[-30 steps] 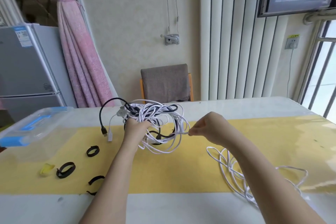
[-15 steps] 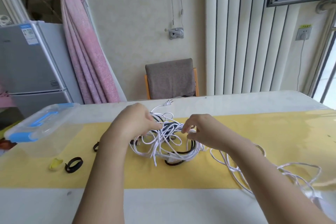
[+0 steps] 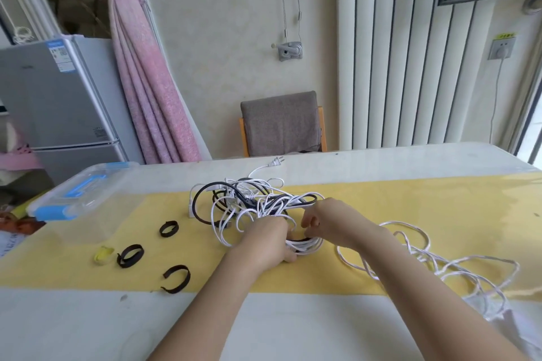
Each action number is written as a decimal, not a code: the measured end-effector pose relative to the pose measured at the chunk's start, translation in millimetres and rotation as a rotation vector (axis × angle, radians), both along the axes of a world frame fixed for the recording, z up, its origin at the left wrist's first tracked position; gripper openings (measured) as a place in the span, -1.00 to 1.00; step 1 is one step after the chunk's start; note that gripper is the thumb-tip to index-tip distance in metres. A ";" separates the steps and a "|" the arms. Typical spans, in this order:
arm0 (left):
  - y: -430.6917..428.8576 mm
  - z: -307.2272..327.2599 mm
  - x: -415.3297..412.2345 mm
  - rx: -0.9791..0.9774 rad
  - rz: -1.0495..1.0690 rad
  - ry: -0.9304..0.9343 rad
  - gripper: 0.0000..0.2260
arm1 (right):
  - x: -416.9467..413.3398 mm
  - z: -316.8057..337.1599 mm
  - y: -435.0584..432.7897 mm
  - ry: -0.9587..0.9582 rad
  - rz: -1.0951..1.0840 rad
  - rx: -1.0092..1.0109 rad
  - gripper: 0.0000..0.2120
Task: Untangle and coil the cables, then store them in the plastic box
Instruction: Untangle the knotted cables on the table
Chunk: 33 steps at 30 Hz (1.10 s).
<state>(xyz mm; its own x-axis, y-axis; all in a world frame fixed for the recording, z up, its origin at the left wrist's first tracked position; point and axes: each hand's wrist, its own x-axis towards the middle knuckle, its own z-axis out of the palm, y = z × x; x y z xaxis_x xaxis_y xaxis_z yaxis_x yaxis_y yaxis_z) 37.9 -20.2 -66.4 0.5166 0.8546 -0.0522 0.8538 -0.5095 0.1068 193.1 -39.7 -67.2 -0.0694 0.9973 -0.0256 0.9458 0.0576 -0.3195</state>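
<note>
A tangle of white and black cables (image 3: 252, 199) lies on the yellow mat in the middle of the table. My left hand (image 3: 268, 242) grips the near side of the tangle, fingers curled into the loops. My right hand (image 3: 328, 221) is just right of it, fingertips pinching strands at the same spot. A freed length of white cable (image 3: 434, 261) trails off to the right across the mat. A white plug (image 3: 275, 162) sticks out behind the tangle. The clear plastic box with a blue-handled lid (image 3: 85, 199) stands at the left.
Three black strap loops (image 3: 168, 228) (image 3: 130, 255) (image 3: 177, 278) and a small yellow piece (image 3: 103, 255) lie on the yellow mat (image 3: 425, 205) left of the cables. A grey-covered chair (image 3: 281, 123) stands behind the table. A fridge (image 3: 58, 102) is at the far left.
The tangle has been set down from mid-air onto the mat. Both hands have moved lower and closer together at its near edge.
</note>
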 end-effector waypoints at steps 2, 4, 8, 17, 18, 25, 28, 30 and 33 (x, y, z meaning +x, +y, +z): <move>-5.1 -6.1 -4.0 0.052 -0.021 -0.069 -0.68 | 3.2 3.4 -3.1 0.071 0.020 0.012 -0.82; -8.2 -11.4 -7.1 0.122 -0.033 -0.126 -0.69 | 4.2 7.0 -6.0 0.130 0.045 0.021 -0.86; -8.7 -22.3 -11.6 0.355 0.007 -0.312 -0.84 | 6.3 17.5 -17.4 0.239 0.094 -0.074 -0.85; -4.2 -11.3 -15.3 0.762 0.066 -0.652 -0.76 | -16.1 31.5 -18.4 -0.053 -0.029 0.414 -0.82; -4.3 -11.3 -15.5 0.762 0.065 -0.653 -0.70 | -15.6 30.6 -17.9 -0.078 -0.029 0.486 -0.85; -5.6 -7.0 -10.6 0.769 -0.261 -0.496 -0.83 | 4.1 11.2 -14.0 -0.065 -0.092 0.714 -0.79; -9.7 -11.0 -10.2 0.580 -0.333 -0.544 -0.68 | 6.0 10.6 -13.5 0.000 -0.190 0.736 -0.86; -10.6 -9.4 -10.3 0.526 -0.305 -0.573 -0.77 | 4.6 11.3 -14.8 0.044 -0.246 0.732 -0.91; -10.3 -9.2 -11.2 0.472 -0.360 -0.626 -0.79 | 0.4 12.3 -14.4 0.114 -0.312 0.732 -0.94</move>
<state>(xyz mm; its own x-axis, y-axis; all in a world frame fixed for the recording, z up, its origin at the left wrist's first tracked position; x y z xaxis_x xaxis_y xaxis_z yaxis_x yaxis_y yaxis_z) 26.7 -30.5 -75.6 0.5758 0.4937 0.6517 0.4863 -0.8476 0.2125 193.5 -54.1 -54.9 0.2527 0.7321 0.6326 0.9168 0.0276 -0.3983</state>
